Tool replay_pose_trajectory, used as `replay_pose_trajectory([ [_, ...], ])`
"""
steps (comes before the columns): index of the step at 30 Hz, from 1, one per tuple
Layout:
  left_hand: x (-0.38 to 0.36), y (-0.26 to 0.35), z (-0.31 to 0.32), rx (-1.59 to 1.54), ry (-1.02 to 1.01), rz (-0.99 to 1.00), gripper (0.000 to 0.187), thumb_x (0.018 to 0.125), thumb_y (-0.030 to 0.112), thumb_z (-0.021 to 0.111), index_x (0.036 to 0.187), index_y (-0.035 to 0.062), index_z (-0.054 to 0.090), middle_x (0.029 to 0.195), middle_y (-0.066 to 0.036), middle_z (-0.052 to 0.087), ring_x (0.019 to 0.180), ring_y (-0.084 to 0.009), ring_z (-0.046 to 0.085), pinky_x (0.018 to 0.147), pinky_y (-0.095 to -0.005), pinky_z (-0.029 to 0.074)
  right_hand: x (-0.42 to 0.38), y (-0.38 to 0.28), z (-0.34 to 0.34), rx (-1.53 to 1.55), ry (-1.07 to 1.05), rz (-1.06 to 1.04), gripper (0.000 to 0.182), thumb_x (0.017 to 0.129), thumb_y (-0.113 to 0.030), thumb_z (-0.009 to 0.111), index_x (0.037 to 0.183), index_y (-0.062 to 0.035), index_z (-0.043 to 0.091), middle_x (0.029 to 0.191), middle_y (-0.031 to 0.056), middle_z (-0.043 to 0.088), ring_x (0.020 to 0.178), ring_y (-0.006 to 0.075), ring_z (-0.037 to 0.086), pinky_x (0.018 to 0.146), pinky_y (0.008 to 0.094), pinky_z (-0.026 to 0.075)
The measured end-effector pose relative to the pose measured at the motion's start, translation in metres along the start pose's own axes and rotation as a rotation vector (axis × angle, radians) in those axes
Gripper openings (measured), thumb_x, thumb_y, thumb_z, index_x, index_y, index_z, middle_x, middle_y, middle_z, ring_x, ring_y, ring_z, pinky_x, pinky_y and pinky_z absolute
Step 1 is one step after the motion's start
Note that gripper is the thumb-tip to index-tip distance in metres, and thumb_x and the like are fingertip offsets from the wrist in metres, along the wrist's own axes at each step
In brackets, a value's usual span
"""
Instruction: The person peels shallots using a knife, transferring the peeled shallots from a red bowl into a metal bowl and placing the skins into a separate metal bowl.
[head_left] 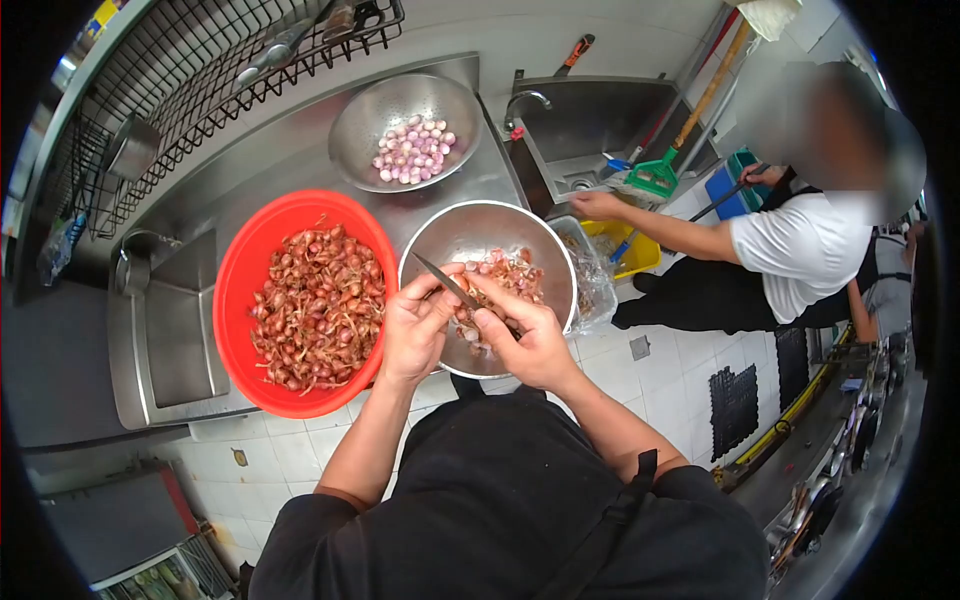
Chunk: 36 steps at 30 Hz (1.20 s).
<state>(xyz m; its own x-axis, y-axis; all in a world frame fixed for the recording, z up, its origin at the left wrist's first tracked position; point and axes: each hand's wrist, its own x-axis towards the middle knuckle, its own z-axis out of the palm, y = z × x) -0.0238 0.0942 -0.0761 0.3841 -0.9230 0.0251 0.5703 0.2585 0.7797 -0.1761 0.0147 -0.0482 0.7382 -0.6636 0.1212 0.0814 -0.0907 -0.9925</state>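
Observation:
My right hand [527, 342] is closed around the handle of a small knife [447, 281], whose dark blade points up and to the left. Beside the blade, my left hand [418, 325] has its fingers pinched together; whatever is between them is hidden. Both hands are over the near left part of a steel bowl [414, 243] holding shallot peels and bits [508, 272]. To the left stands a red basin [232, 300] heaped with unpeeled shallots [318, 305]. Behind the bowl, a steel colander [352, 135] contains peeled, pale purple shallots [415, 150].
A steel sink [180, 350] lies left of the basin, below a wire rack [190, 110]. Another sink [590, 125] is at the back. At right, a person in a white shirt [800, 255] bends near a yellow bin [638, 255] and a green broom [655, 175].

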Motion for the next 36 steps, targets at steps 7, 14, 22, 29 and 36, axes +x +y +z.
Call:
replay_pose_trajectory([
  [7,-0.001,0.003,0.007,0.155,-0.012,0.069,0.037,0.094,0.002,0.063,0.129,-0.0040,0.056,0.106,-0.008,0.065,0.088,-0.0126,0.061,0.077,-0.0255,0.050,0.000,0.001,-0.010,0.028,0.020,0.019,0.038,0.098,-0.009,0.057,0.135,0.0002,0.056,0.099,0.0078,0.070,0.086,0.0091,0.062,0.079,0.0242,0.049],
  [14,0.001,0.004,0.006,0.021,-0.025,0.072,0.037,0.093,0.002,0.063,0.129,-0.0024,0.055,0.110,-0.009,0.065,0.091,-0.0130,0.063,0.080,-0.0262,0.051,-0.001,-0.016,-0.012,0.242,-0.002,0.193,0.036,0.100,-0.012,0.055,0.135,-0.0028,0.057,0.084,-0.0021,0.063,0.064,0.0016,0.048,0.060,0.0198,0.043],
  [22,0.002,0.001,-0.002,-0.006,-0.050,0.049,0.034,0.093,-0.002,0.060,0.127,-0.0030,0.056,0.112,-0.012,0.065,0.098,-0.0156,0.064,0.084,-0.0283,0.052,-0.001,-0.005,-0.005,0.219,-0.001,0.136,0.036,0.101,-0.014,0.055,0.135,-0.0034,0.057,0.095,-0.0004,0.065,0.069,0.0015,0.050,0.060,0.0192,0.044],
  [29,0.003,0.007,0.003,-0.258,0.022,-0.114,0.026,0.096,0.003,0.058,0.121,-0.0022,0.057,0.109,-0.012,0.065,0.094,-0.0167,0.064,0.081,-0.0283,0.052,0.001,-0.006,-0.010,0.199,0.072,0.174,0.035,0.101,-0.014,0.056,0.134,-0.0036,0.059,0.084,-0.0030,0.063,0.066,0.0018,0.050,0.057,0.0190,0.043],
  [36,0.008,-0.011,-0.003,-0.236,0.008,-0.046,0.028,0.094,0.002,0.060,0.122,0.0019,0.058,0.112,-0.012,0.066,0.092,-0.0164,0.063,0.080,-0.0271,0.051,0.001,0.003,-0.013,0.198,0.198,0.208,0.034,0.100,-0.014,0.057,0.131,0.0006,0.060,0.088,0.0033,0.068,0.074,0.0037,0.056,0.066,0.0205,0.047],
])
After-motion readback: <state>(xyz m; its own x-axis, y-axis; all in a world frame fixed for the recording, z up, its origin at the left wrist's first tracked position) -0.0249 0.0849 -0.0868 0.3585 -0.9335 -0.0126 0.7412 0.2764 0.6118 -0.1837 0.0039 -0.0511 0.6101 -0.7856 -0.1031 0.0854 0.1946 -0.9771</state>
